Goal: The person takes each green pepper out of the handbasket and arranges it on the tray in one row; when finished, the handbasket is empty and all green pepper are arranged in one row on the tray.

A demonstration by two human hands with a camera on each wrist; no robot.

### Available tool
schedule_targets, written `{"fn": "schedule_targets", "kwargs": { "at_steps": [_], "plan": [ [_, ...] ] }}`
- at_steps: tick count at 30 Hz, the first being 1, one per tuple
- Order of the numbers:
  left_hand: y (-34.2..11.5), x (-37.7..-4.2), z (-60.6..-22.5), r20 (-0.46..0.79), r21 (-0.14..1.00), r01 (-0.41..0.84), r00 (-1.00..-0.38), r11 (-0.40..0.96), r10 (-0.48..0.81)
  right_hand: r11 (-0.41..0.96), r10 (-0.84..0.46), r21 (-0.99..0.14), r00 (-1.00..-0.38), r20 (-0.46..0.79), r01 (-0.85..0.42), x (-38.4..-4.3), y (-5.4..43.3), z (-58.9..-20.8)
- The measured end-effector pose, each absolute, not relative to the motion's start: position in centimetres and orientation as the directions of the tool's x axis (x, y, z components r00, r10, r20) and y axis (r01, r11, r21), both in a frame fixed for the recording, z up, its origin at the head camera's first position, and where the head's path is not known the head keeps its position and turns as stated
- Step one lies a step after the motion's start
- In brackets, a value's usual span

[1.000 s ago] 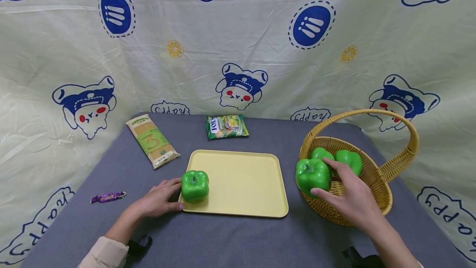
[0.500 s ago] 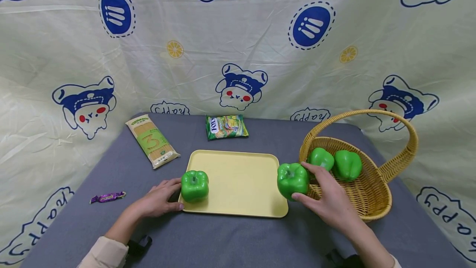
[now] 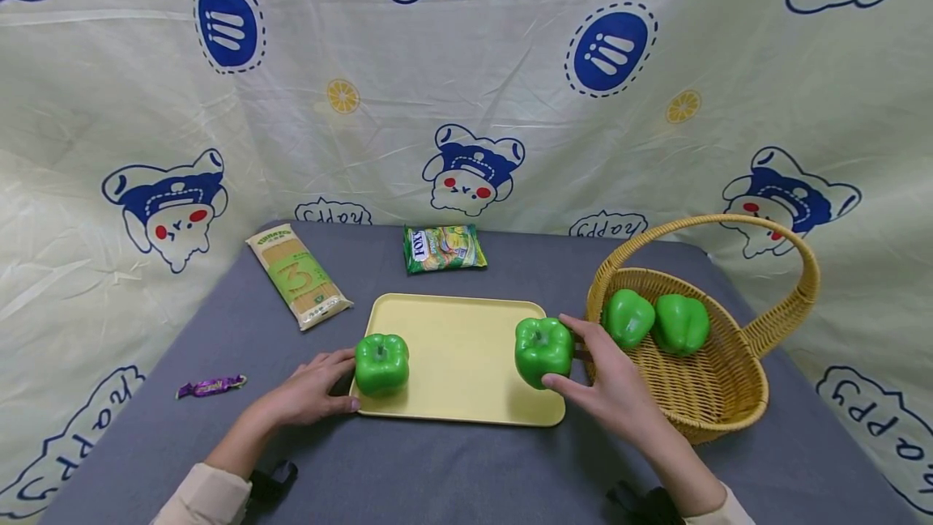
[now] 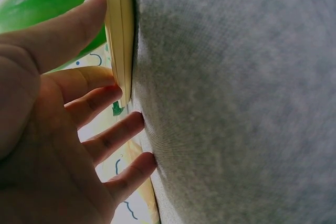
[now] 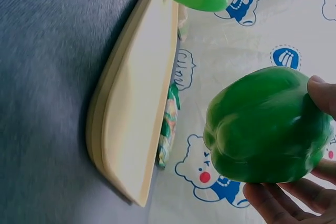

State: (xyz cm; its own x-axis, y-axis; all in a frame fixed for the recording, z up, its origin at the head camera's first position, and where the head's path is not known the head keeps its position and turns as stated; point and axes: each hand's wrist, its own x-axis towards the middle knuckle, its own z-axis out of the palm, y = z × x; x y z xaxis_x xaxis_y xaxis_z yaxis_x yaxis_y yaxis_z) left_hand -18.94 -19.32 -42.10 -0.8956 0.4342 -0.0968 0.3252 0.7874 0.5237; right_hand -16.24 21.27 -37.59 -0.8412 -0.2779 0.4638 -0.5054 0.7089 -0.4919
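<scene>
A cream rectangular tray lies on the cloth-covered table, and one green bell pepper stands on its left end. My left hand rests at the tray's left edge. In the left wrist view its thumb and first fingers touch the rim, while the other fingertips touch the cloth; the fingers are fairly straight. Above the tray's right end, my right hand holds another green bell pepper between thumb and fingers, clear of the surface in the right wrist view. Two more green bell peppers lie in a wicker basket.
The basket's tall handle arches up at the right. Behind the tray lies a green snack packet. A noodle packet is at the back left, a purple-wrapped candy at the left. A printed curtain hangs behind.
My right hand has lifted a green bell pepper from the basket and carried it left, over the tray's right end. My left hand has stayed put at the tray.
</scene>
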Motion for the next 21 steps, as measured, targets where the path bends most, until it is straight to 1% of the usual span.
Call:
{"fn": "schedule_targets", "kwargs": {
  "at_steps": [4, 14, 21],
  "plan": [
    [-19.3, -19.0, -42.2, -0.098, 0.528, 0.323, -0.895, 0.786, 0.434, 0.676, -0.291, -0.530, -0.846, 0.447, -0.513, -16.6, 20.4, -37.9],
    [-19.3, -19.0, -42.2, -0.105, 0.537, 0.315, -0.896, 0.783, 0.432, 0.609, -0.332, -0.569, -0.829, 0.449, -0.552, -17.1, 18.2, -38.6],
    [-19.3, -19.0, -42.2, -0.099, 0.531, 0.327, -0.892, 0.782, 0.440, 0.615, -0.350, -0.552, -0.822, 0.449, -0.563, -17.7, 16.9, -39.1]
  ]
}}
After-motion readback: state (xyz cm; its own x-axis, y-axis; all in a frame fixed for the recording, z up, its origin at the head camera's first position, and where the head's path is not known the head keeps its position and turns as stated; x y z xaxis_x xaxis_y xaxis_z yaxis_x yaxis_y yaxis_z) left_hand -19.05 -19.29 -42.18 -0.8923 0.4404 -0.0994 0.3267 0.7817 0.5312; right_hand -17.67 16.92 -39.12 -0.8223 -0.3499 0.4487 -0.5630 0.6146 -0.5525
